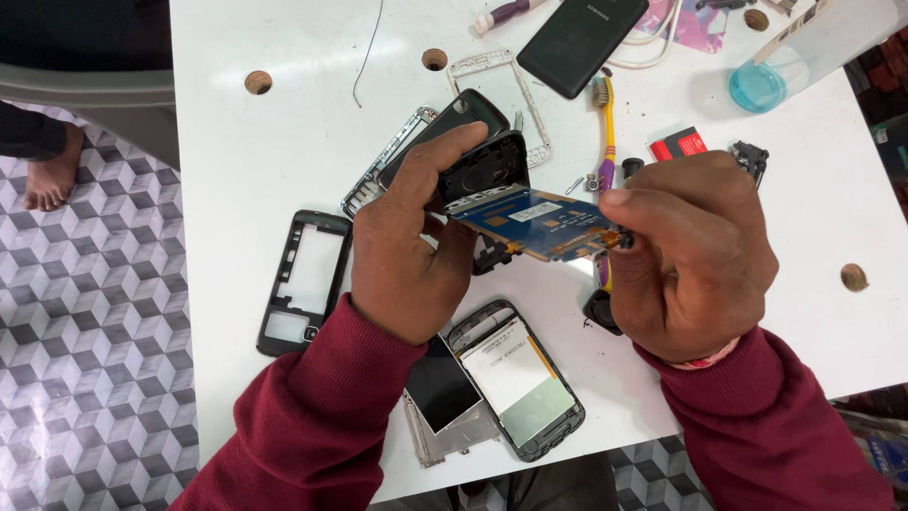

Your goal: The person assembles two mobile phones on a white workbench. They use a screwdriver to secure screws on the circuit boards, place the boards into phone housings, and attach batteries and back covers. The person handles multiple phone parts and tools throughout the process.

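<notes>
Both hands work above the middle of a white bench (265, 161), each clamped on one end of the same piece. The left hand (411, 246) has its fingers curled round a black phone part (487, 166), thumb lying across its top edge. The right hand (690, 255) pinches the far end of a blue circuit board (544, 222) between thumb and forefinger. The board runs level between the two hands, and its left end meets the black part — whether the two are joined or only pressed together cannot be told from this angle.

Just below the hands, near the bench's front edge, lies an opened phone body (520, 378) with a pale screen panel facing up, and beside it, under the left wrist, a dark glass panel (440, 388) on a grey metal plate. Left of the left hand rests an empty black phone frame (303, 284). Behind the left hand, partly hidden by it, is a silver-edged frame (383, 170), and further back a thin white frame (497, 76).

Behind the right hand stands a yellow toothbrush (605, 123), a small red and black block (678, 145) and, further off, a black phone back (582, 38) and a blue round lid (757, 87). Both sleeves are dark red. Off the bench, far left of the left hand, another person's bare foot (52, 175) rests on the patterned floor (95, 378).
</notes>
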